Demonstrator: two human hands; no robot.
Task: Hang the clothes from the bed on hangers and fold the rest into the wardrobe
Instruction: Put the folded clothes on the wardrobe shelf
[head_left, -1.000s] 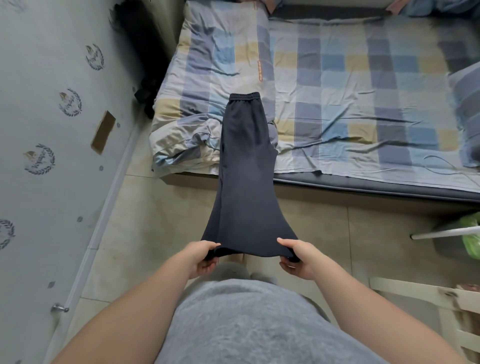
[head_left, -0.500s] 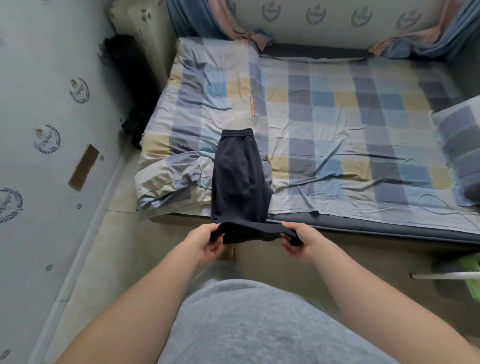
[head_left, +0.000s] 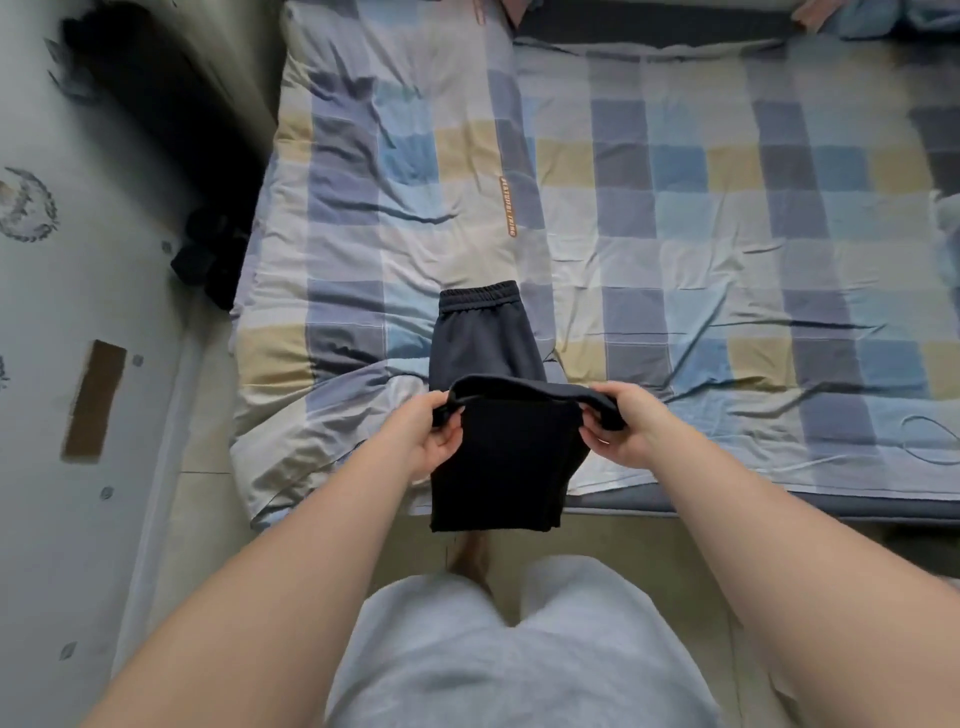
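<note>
Dark navy trousers (head_left: 488, 348) lie lengthwise on the near edge of the bed (head_left: 675, 234), the elastic waistband at the far end. Their leg ends are lifted and doubled forward over the middle part, which droops past the bed's edge. My left hand (head_left: 434, 434) pinches the left corner of the leg hem. My right hand (head_left: 623, 426) pinches the right corner. Both hands hover just above the bed's front edge, about a trouser width apart.
A checked blue, yellow and grey duvet (head_left: 395, 218) covers the bed. A dark garment or bag (head_left: 208, 249) hangs in the gap between the bed and the patterned wall (head_left: 67, 364) on the left. Tiled floor (head_left: 208, 519) lies under me.
My two hands have carried the trouser legs' ends up and forward from over the floor onto the bed's edge, doubling the trousers. The camera view has moved closer to the bed.
</note>
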